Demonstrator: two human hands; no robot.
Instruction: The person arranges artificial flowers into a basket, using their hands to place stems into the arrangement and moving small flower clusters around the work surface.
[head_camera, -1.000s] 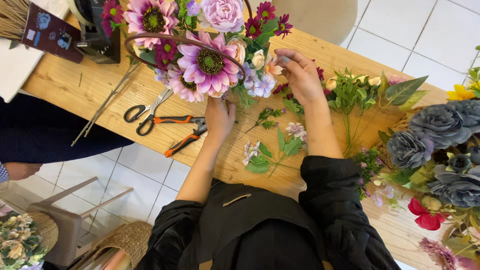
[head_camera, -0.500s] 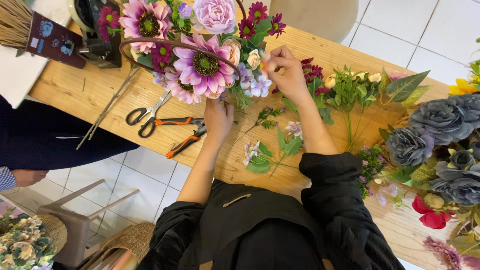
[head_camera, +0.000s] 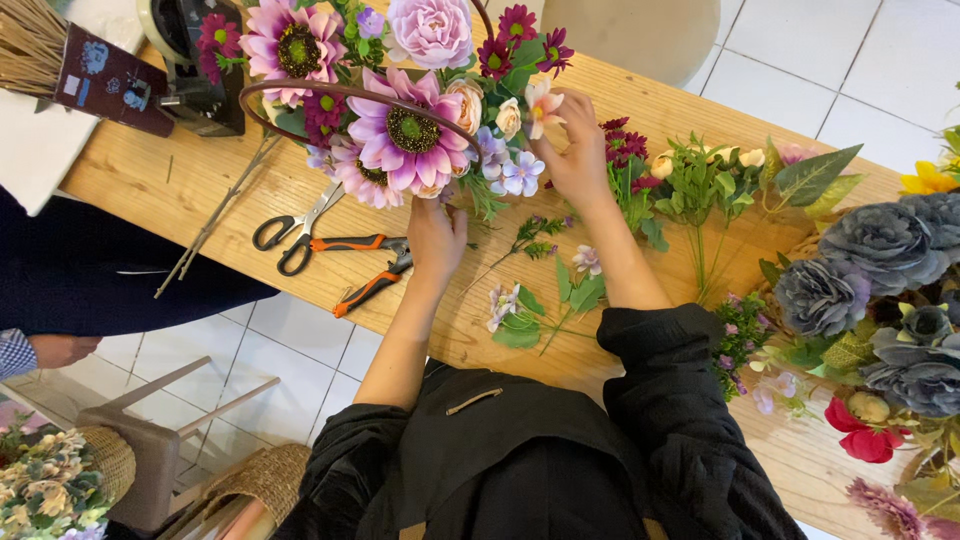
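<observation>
While your left hand (head_camera: 436, 235) grips the flower arrangement (head_camera: 400, 90) from below, your right hand (head_camera: 578, 150) pinches a pale bloom (head_camera: 541, 104) at its side.

A flower arrangement (head_camera: 400, 110) stands at the far side of a wooden table (head_camera: 170, 180), under a hoop handle (head_camera: 340, 92). The left hand (head_camera: 437, 240) sits at its near edge, the right hand (head_camera: 578, 150) at its right side. Scissors (head_camera: 290, 232) and pliers (head_camera: 370, 270) lie left of the left hand; loose stems (head_camera: 700, 190) lie right of the right hand.
</observation>
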